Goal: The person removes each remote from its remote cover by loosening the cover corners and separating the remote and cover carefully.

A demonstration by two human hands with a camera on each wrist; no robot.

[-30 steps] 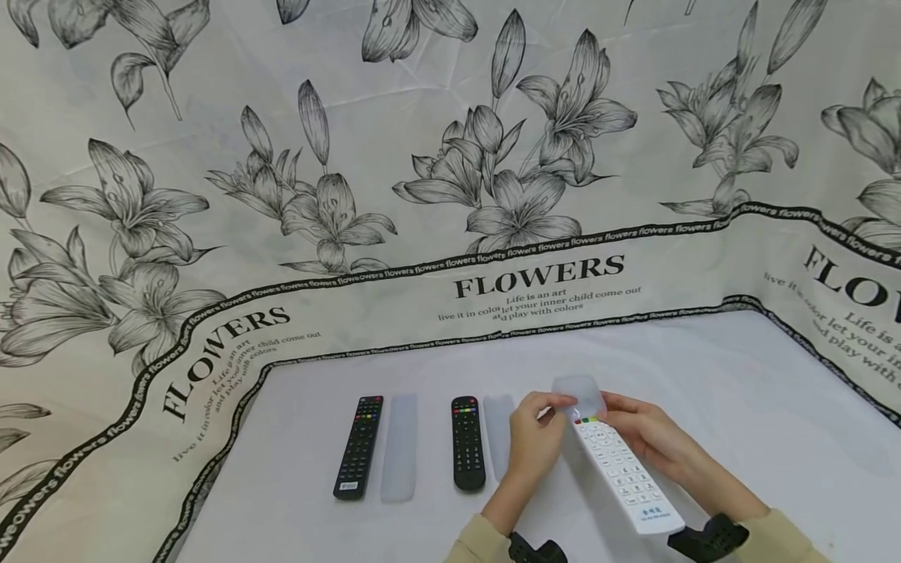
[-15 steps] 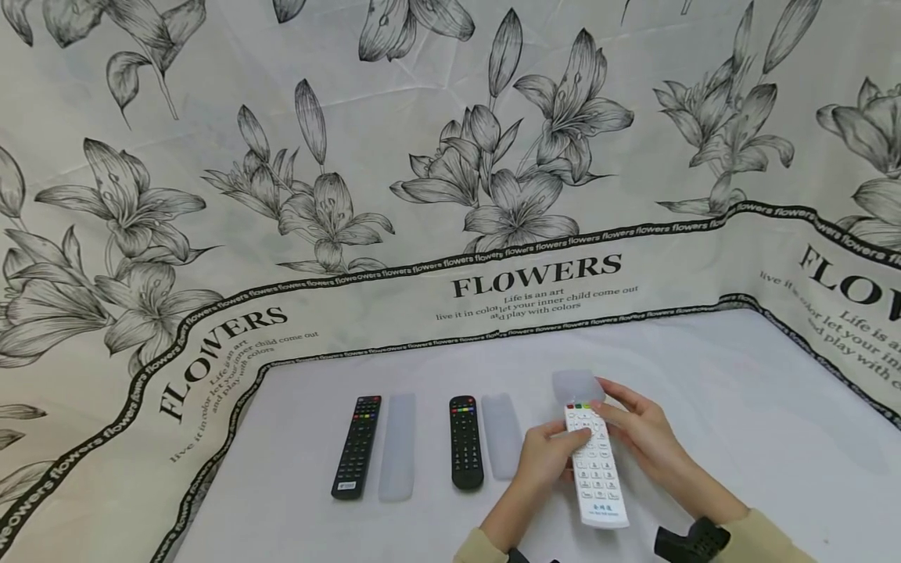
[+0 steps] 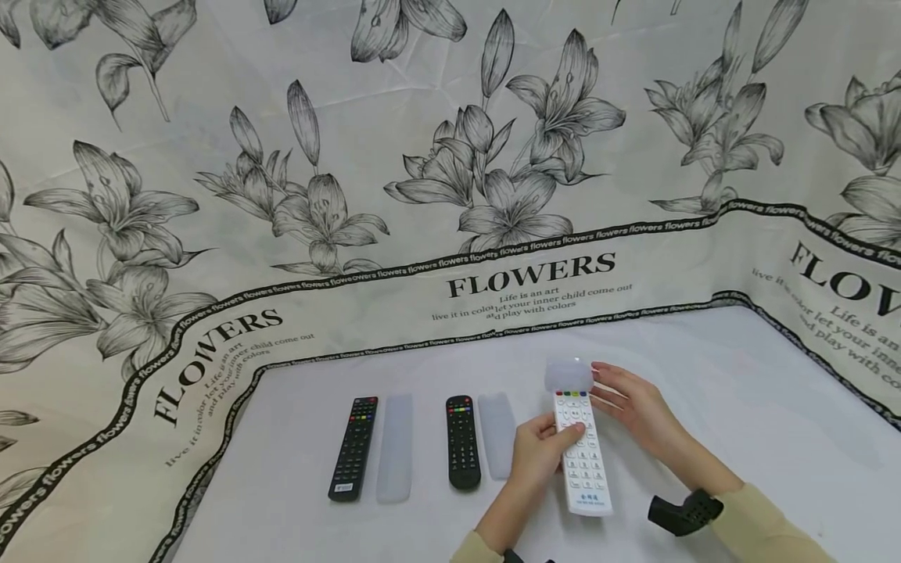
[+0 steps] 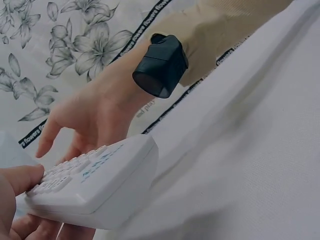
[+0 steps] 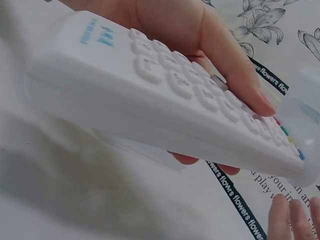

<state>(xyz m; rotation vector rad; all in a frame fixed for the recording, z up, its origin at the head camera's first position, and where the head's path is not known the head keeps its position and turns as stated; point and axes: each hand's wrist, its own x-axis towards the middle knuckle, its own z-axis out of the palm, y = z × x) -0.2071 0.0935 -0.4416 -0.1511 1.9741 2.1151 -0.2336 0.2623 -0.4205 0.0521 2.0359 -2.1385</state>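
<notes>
A white remote control (image 3: 586, 469) is tilted up above the table, its far end inside a clear plastic sleeve (image 3: 568, 375). My left hand (image 3: 536, 453) grips the remote from the left side, thumb across the buttons and fingers underneath. To the right of the sleeve is my right hand (image 3: 642, 407), its fingers extended and loosely spread. In the right wrist view, the right fingertips (image 5: 300, 220) appear apart from the sleeve (image 5: 307, 130). The left wrist view shows the remote's lower end (image 4: 115, 175) protruding from the left hand's grasp.
Two black remotes (image 3: 353, 450) (image 3: 464, 443) lie on the white tablecloth (image 3: 281, 453) to the left. Beside each lies a flat clear sleeve (image 3: 395, 448) (image 3: 498, 435). A flower-printed cloth (image 3: 422, 195) hangs behind the table.
My left hand has moved from the sleeve's edge down to the remote and grips it. The remote has swung straighter and shifted left. My right fingers have come away from it.
</notes>
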